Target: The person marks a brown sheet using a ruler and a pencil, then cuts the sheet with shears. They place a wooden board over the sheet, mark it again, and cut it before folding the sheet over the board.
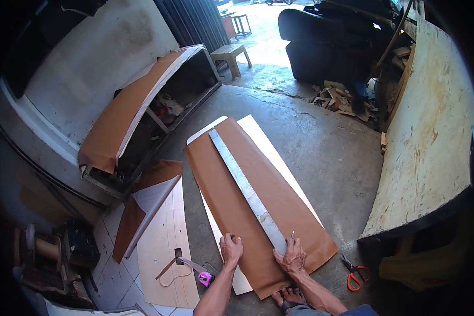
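Observation:
A long brown sheet (pixel 231 174) lies on a pale board (pixel 263 139) on the concrete floor. A long metal straightedge (pixel 245 187) runs lengthwise along the sheet. My left hand (pixel 231 247) presses flat on the near left edge of the brown sheet. My right hand (pixel 290 254) rests on the near end of the straightedge and holds a thin pointed tool (pixel 292 235) against its right edge; I cannot tell whether it is a pencil or a blade. My foot (pixel 289 296) shows below the sheet.
Orange-handled scissors (pixel 355 272) lie on the floor at the right. A pink tape measure (pixel 205 277) lies on plywood panels (pixel 168 247) at the left. A cabinet partly covered in brown sheet (pixel 142 110) stands at the left, a large board (pixel 432 131) at the right.

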Available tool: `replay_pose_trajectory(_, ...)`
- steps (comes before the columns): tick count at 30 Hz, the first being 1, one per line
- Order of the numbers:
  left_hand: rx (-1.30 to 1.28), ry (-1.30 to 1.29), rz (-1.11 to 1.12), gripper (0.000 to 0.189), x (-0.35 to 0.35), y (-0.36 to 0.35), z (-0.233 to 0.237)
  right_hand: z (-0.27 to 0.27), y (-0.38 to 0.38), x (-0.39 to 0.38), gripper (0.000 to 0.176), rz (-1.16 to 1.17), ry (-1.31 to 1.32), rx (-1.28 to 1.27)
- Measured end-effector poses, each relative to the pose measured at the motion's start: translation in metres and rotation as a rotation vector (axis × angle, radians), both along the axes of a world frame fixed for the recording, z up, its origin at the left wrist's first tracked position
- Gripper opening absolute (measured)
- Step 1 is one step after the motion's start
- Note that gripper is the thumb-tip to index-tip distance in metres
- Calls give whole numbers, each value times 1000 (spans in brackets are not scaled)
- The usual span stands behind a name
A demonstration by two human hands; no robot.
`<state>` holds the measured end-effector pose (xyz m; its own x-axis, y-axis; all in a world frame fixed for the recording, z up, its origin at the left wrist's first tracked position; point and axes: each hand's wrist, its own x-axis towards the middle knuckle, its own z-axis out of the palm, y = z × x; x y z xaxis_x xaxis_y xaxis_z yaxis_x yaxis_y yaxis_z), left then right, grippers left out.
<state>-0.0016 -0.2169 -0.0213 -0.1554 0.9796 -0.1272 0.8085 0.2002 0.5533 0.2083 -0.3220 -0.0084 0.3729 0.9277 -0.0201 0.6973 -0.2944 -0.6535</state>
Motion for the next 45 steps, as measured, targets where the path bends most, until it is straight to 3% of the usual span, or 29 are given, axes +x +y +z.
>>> replay_pose_trajectory(8,104,52,-256,41,32,64,-6,-16,22,8,52,43,-105,72)
replay_pose_trajectory(17,53,133,-403,66,56,124,-32,-15,9,12,62,76,-191,68)
replay_pose_trajectory(24,-148,248,-433,77,75,113,-6,-15,-65,30,61,171,-203,-14)
replay_pose_trajectory(35,-232,262,-456,76,73,117,4,-7,-62,37,62,199,-157,-26)
replay_pose_trajectory(38,-237,242,-485,77,66,109,-8,0,-73,46,64,161,-86,-36)
replay_pose_trajectory(40,-66,188,-455,77,61,107,-20,1,-81,56,60,67,-27,32)
replay_pose_trajectory(41,-72,181,-473,77,60,100,-23,7,-86,62,51,9,-6,41)
replay_pose_trajectory(45,43,208,-356,74,52,50,-25,4,-113,93,45,-148,-62,43)
